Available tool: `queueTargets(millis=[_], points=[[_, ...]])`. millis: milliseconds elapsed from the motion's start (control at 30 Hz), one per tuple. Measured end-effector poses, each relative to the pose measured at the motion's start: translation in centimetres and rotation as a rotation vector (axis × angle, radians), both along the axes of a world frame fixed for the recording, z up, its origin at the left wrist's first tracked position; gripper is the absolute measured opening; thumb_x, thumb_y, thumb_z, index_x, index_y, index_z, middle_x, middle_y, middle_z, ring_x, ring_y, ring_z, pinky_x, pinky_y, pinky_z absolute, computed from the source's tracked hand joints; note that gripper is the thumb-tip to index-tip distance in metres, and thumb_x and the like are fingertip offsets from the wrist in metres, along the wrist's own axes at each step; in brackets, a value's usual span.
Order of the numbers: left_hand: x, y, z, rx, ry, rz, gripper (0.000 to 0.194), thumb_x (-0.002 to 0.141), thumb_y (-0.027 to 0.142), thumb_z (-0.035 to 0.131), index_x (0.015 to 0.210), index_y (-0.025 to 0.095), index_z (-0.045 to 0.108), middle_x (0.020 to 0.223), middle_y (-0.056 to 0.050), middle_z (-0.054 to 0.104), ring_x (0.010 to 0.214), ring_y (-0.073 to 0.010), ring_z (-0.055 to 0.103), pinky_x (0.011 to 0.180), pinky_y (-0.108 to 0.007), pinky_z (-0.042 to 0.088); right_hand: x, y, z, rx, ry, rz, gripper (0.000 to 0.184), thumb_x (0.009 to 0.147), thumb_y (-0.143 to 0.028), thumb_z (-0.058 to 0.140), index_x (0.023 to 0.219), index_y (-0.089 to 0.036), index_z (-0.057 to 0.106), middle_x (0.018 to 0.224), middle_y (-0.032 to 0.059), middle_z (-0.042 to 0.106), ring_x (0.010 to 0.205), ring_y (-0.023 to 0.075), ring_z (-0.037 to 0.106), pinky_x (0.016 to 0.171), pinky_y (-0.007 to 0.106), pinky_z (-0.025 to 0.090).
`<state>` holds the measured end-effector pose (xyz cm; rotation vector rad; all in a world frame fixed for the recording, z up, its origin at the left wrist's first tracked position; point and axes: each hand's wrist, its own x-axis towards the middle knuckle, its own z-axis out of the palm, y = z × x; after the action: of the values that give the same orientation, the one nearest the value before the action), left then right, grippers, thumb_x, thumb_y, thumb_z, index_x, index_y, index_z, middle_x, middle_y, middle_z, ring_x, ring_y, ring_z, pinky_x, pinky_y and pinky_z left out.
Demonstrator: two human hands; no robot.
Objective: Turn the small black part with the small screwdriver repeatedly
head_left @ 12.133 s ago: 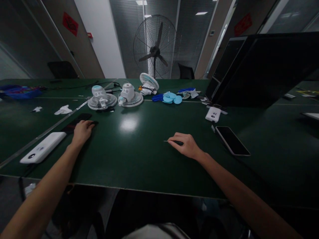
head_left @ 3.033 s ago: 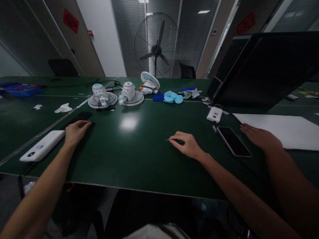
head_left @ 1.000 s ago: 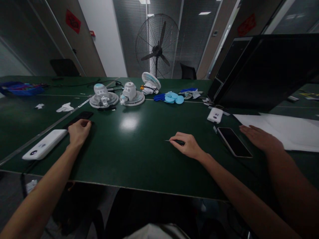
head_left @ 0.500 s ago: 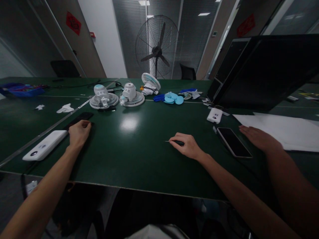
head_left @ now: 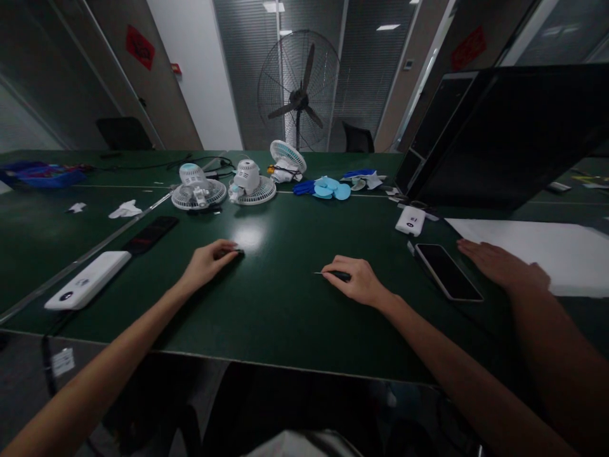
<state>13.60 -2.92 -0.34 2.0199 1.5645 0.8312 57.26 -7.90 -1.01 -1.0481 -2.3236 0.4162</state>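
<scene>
Right hand [head_left: 358,279]: fingers closed in a pinch. With it I grip a dark-handled tool [head_left: 341,275] over the tabletop [head_left: 276,317], its thin metal shaft pointing to 9 o'clock. Left hand [head_left: 207,265], located at 9 o'clock from my right: thumb and fingertips pinched together on a small dark piece [head_left: 240,252], mostly covered; I cannot tell its type. At 10 o'clock from my left lies a flat black device [head_left: 151,235]. At 3 o'clock from my right lies a phone [head_left: 448,271]; beyond it, another person's hand [head_left: 497,263] meets a white sheet [head_left: 547,247].
</scene>
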Motion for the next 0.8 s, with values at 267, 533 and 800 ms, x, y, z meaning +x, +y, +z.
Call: queueTargets(millis=[267,533,800], points=[[15.1,-3.8,-0.6,0.109,-0.058,-0.611,0.023,0.096,0.034,0.061,0.117,0.031,0.070,0.104,-0.009,0.069,0.094,-0.0232,0.065,0.080,-0.041,0.053,-0.3,-0.3,0.5,0.036,-0.036,-0.013,0.019,0.100,-0.036,0.062,0.112,-0.029,0.075,0.100,0.0032,0.072,0.081,0.0178,0.067,0.071,0.031,0.050],[15.4,-3.3,-0.9,0.106,-0.021,-0.581,0.021,0.094,0.034,0.066,0.114,0.025,0.070,0.106,-0.009,0.067,0.098,-0.0234,0.062,0.083,-0.040,0.051,-0.3,-0.3,0.5,0.038,-0.046,0.010,0.019,0.100,-0.034,0.062,0.111,-0.027,0.076,0.099,0.0038,0.071,0.079,0.0169,0.065,0.069,0.029,0.048],[15.6,-3.5,-0.2,0.083,0.029,-0.584,0.020,0.099,0.032,0.061,0.112,0.020,0.071,0.104,-0.007,0.065,0.098,-0.0203,0.060,0.085,-0.033,0.049,-0.6,-0.5,0.5,0.057,-0.072,0.021,0.020,0.101,-0.033,0.061,0.112,-0.027,0.076,0.099,0.0038,0.070,0.078,0.0165,0.065,0.069,0.029,0.049]])
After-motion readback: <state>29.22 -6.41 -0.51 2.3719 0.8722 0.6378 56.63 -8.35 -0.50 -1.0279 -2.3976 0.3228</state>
